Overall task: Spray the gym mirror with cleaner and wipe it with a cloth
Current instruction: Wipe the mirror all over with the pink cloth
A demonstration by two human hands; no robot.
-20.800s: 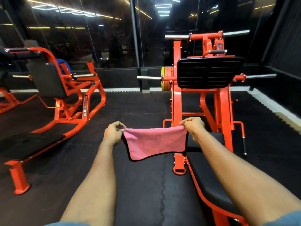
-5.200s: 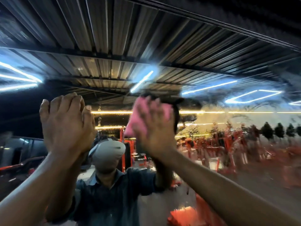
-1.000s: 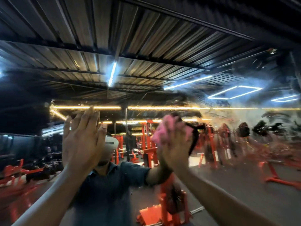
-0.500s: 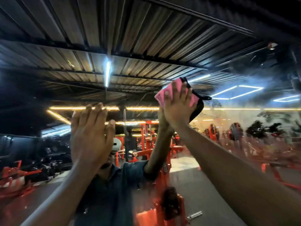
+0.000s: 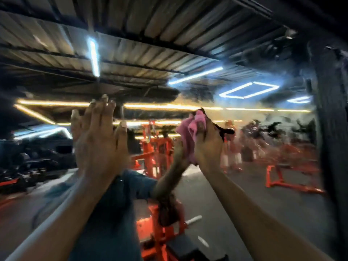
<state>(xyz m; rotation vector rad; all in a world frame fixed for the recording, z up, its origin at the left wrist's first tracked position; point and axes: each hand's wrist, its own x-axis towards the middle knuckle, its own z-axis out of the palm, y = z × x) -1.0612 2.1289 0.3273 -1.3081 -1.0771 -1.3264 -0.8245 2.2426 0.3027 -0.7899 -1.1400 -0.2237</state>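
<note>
The gym mirror (image 5: 254,185) fills the view straight ahead, hazy with smears at the upper right. My left hand (image 5: 98,146) is raised flat against the glass, fingers straight and together. My right hand (image 5: 207,146) presses a bunched pink cloth (image 5: 190,136) with black edging onto the mirror, fingers curled over it. The reflection of my arms and blue shirt lies behind both hands. No spray bottle is in view.
A dark vertical frame (image 5: 331,129) bounds the mirror at the right edge. Reflected in the glass are orange gym machines (image 5: 156,153), a dark floor, the corrugated ceiling and strip lights.
My right hand has swept the cloth down and slightly right from its higher spot half a second ago. The left hand stays flat on the glass. The view has shifted a little.
</note>
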